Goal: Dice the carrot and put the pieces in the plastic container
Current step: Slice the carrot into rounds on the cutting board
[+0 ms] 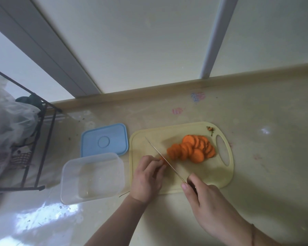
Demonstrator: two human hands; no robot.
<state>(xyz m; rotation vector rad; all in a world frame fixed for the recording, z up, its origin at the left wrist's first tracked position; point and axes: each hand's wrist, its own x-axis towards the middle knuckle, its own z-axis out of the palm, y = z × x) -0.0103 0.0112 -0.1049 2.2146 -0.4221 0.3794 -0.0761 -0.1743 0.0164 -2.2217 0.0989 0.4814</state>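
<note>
While pinching the last carrot stub [161,159] on the cutting board [199,176], left hand [148,178] noted with fingers curled, knife [164,159] blade set against the stub just right of its fingertips. Right hand [201,197] clenched around the knife handle, nearer the body. Carrot slices [192,149] heaped beyond the right hand; plastic container [92,178] just left of the left hand on the worktop [265,157], blue lid [104,140] behind it.
</note>
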